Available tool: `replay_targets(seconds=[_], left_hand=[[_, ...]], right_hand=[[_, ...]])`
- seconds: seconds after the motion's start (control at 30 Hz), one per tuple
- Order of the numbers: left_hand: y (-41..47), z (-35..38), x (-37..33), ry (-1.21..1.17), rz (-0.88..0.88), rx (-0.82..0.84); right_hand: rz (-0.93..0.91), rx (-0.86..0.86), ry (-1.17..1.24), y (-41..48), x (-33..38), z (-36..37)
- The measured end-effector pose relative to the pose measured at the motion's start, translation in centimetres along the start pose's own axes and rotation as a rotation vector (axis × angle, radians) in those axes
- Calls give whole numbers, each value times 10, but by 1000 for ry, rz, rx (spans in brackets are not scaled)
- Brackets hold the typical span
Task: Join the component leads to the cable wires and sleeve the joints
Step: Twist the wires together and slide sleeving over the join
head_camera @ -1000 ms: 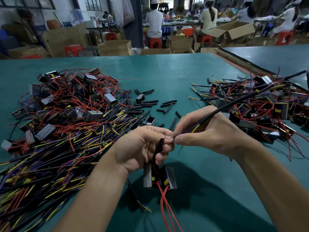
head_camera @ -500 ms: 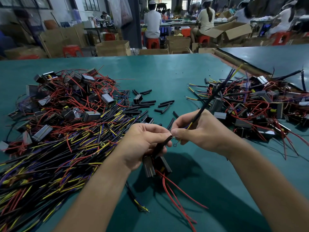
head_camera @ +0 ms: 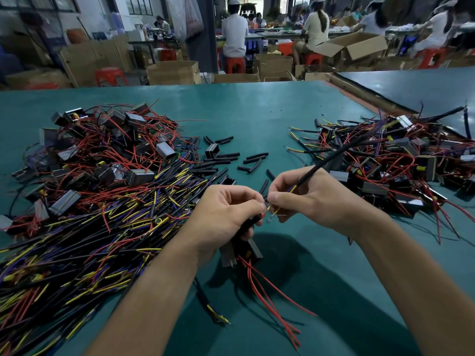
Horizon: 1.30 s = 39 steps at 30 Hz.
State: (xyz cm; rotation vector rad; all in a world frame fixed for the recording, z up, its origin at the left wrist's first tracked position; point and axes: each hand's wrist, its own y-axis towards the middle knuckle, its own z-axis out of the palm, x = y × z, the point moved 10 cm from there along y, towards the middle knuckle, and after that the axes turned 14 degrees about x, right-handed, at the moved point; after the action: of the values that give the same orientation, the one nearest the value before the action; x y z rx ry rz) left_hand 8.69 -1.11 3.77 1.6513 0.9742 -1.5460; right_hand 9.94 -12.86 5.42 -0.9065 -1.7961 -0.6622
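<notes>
In the centre of the frame the left hand [head_camera: 226, 214] is curled around a black component [head_camera: 253, 254], whose red leads [head_camera: 264, 291] trail toward the lower right. The right hand [head_camera: 318, 201] pinches the black cable [head_camera: 334, 156], and the cable's long axis rises to the upper right. The cable's yellow wire [head_camera: 276, 210] ends in the small gap between both thumbs, about equally near to each hand. It is too small to tell whether the wire touches a lead. Loose sleeves [head_camera: 253, 158] lie just above the hands.

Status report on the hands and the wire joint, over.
Left hand grips the component, red leads hanging. Right hand pinches the black cable, yellow wire at the left fingertips. Loose sleeves lie beyond, nothing between the hands.
</notes>
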Motion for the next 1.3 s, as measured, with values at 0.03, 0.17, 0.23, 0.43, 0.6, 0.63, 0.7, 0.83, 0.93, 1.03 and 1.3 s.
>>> replay_targets(seconds=[0.03,0.17,0.23,0.43,0.6,0.63,0.7,0.83,0.93,1.03,1.3], left_hand=[[0,1,0,9,-2,8],[0,6,1,36,-20,64],[0,6,3,40,-42,87],[-1,3,9,-21,-69,83],[-1,3,12,-89,-74,76],[0,2,13,-102,-72,75],[0,1,13,-110,-67,71],[-1,1,12,-109,-61,73],[-1,1,12,-94,-63,68],[-1,1,10,-60,-62,68],[-1,-1,11,-136,-68,5]], right_hand=[[-6,-2,-13,-1,1,0],[-63,4,-54,-2,10,3],[-83,-3,-82,-1,12,3],[-78,-73,-176,-2,13,-5],[-62,-61,-183,-3,11,-6],[-60,-57,-187,-3,12,-6],[-62,-56,-196,-3,13,-6],[-53,-40,-194,-3,13,-4],[-40,-30,-191,-1,11,-2],[-43,-30,-174,-1,9,-2],[-28,-65,-122,1,3,-4]])
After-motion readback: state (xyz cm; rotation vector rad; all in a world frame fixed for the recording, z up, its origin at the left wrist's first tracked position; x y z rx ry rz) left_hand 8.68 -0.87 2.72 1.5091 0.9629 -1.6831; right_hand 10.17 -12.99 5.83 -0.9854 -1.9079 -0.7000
